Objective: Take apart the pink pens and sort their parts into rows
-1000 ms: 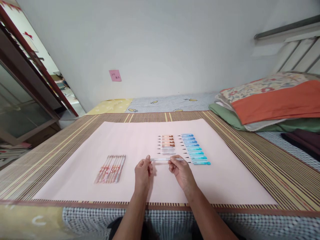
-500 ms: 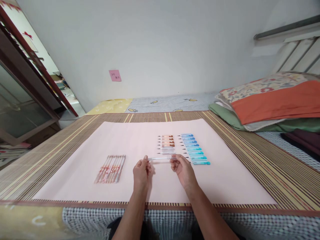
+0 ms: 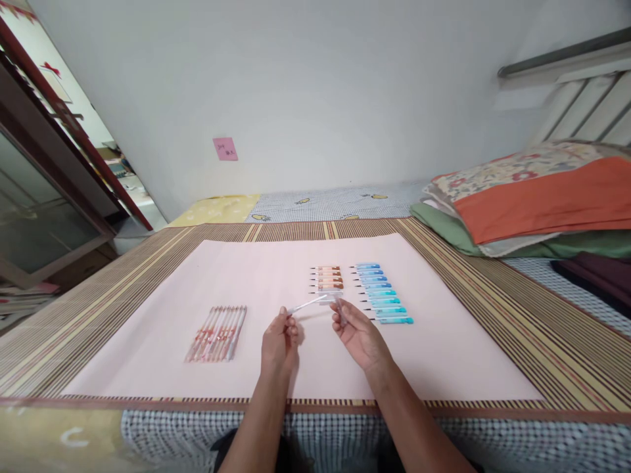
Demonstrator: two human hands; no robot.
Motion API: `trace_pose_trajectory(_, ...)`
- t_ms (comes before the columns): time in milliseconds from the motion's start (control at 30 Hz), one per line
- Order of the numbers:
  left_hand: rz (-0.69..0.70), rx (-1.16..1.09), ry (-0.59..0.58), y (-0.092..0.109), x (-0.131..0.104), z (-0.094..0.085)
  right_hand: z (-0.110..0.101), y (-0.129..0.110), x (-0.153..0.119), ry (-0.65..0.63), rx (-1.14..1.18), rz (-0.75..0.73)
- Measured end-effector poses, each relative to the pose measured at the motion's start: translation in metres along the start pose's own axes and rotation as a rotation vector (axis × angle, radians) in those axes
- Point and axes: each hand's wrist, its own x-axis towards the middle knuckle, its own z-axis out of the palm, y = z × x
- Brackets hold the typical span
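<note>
Along the far side of the scene, a pale wall [image 3: 315, 98] formed the backdrop. Before it lay a striped mat [image 3: 106, 289], brown and cream, which bore a broad pink sheet [image 3: 271, 269]. To the far right, folded bedding [image 3: 537, 203] was stacked in orange, floral and green layers; a dark folded cloth [image 3: 586, 276] lay nearer, below it.

The left hand [image 3: 279, 341] and right hand [image 3: 359, 335] were raised over the near middle of the sheet, apart from each other. To their left, the pink-patterned pens [image 3: 217, 334] lay side by side, their lengths running from near to far. Beyond the right hand and to its right, the blue and teal pens [image 3: 379, 293] formed a column, each set crosswise with its dark tip to the left. Immediately left of this column lay the brown-ended pens [image 3: 329, 280], also crosswise, with greyish pens at their near end, partly hidden.

On the wall, left of centre, was a small pink note [image 3: 225, 149] with dark writing.

The slender white pen [image 3: 308, 303] was held above the sheet, between the hands. The left grip was narrow, pinching its left end; its right end rose slightly. The right grip was likewise narrow, closed on a clear piece [image 3: 340, 310] whose exact form was indistinct.
</note>
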Motion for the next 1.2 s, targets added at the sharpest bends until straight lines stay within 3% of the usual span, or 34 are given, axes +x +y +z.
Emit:
trace_pose_trajectory(333,-0.098,-0.154,0.002,-0.003,-0.002,0.005,0.017,0.04,-0.01,-0.207,-0.209,0.072)
trace_pose_trajectory(500,-0.164,-0.144,-0.07,-0.014,-0.003,0.002,0.019,0.063,-0.007,-0.116,-0.465,-0.038)
trace_pose_trajectory(667,-0.083,-0.158,-0.183,-0.022,-0.003,-0.001,0.022,0.072,-0.009,-0.083,-0.603,-0.176)
trace_pose_trajectory(967,-0.037,-0.184,-0.138,-0.002,0.002,0.0,0.032,0.059,-0.024,-0.173,-1.065,-0.454)
trace_pose_trajectory(1200,-0.133,-0.101,-0.174,-0.008,-0.001,0.002,0.019,0.023,-0.01,0.0,-0.792,-0.443)
